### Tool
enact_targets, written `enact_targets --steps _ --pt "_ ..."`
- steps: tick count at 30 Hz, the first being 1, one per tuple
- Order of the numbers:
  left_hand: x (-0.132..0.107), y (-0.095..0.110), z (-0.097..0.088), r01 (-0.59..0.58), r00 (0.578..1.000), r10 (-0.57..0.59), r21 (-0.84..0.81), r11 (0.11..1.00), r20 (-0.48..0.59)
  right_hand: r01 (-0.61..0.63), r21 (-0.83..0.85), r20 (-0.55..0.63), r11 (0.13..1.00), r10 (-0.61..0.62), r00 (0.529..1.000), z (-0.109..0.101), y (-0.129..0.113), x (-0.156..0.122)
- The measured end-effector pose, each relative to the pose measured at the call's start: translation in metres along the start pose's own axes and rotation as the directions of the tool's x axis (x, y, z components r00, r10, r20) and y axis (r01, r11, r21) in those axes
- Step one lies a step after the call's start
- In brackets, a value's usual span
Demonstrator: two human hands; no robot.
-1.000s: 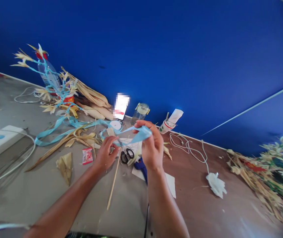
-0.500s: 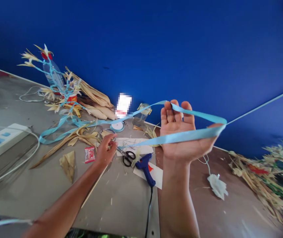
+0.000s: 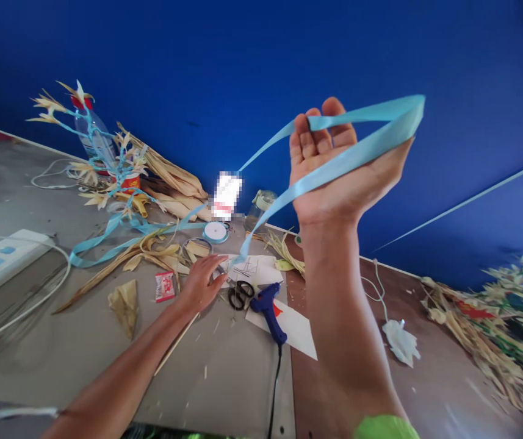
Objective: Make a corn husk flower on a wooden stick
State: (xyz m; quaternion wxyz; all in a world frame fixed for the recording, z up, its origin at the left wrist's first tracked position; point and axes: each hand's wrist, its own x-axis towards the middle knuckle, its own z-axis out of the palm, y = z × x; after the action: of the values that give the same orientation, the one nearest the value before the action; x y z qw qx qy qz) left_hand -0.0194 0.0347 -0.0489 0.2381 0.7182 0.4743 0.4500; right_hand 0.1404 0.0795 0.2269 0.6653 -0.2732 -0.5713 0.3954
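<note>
A light blue ribbon is looped over the raised right hand, its fingers curled loosely around the band above the worktop. The lower end is pinned down by the left hand, fingers spread flat. Black scissors, a blue glue gun and white paper are seen just beside it; a ribbon spool, dried husks and a glass jar are seen behind.
</note>
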Motion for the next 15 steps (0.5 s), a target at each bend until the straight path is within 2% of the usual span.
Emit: enact_targets --steps 3,6,8,10,12,14,15 --pt "0.0 -0.002 0.001 0.03 0.999 -0.032 -0.037 0.999 -0.035 -0.049 0.143 -0.04 0.989 0.055 0.998 0.003 -0.013 0.017" --pt "0.002 0.008 -0.003 0.132 0.986 -0.151 -0.232 0.964 -0.069 -0.123 0.192 -0.037 0.974 0.133 0.99 0.009 -0.014 0.017" --pt "0.003 0.018 -0.009 0.225 0.959 -0.279 -0.476 0.85 -0.046 -0.169 0.16 -0.038 0.973 0.177 0.983 0.013 -0.005 0.009" --pt "0.005 0.026 -0.016 0.285 0.933 -0.355 -0.704 0.65 0.05 -0.183 0.097 -0.025 0.978 0.187 0.982 0.013 0.011 0.001" --pt "0.006 0.03 -0.021 0.316 0.918 -0.375 -0.808 0.497 0.128 -0.212 -0.028 -0.063 0.977 0.21 0.976 0.002 0.032 -0.005" --pt "0.007 0.03 -0.024 0.317 0.906 -0.396 -0.86 0.4 0.15 -0.193 -0.255 -0.113 0.947 0.169 0.979 -0.018 0.055 -0.007" --pt "0.008 0.029 -0.025 0.314 0.9 -0.409 -0.874 0.371 0.149 -0.208 -0.384 -0.149 0.9 0.162 0.975 -0.03 0.065 -0.008"
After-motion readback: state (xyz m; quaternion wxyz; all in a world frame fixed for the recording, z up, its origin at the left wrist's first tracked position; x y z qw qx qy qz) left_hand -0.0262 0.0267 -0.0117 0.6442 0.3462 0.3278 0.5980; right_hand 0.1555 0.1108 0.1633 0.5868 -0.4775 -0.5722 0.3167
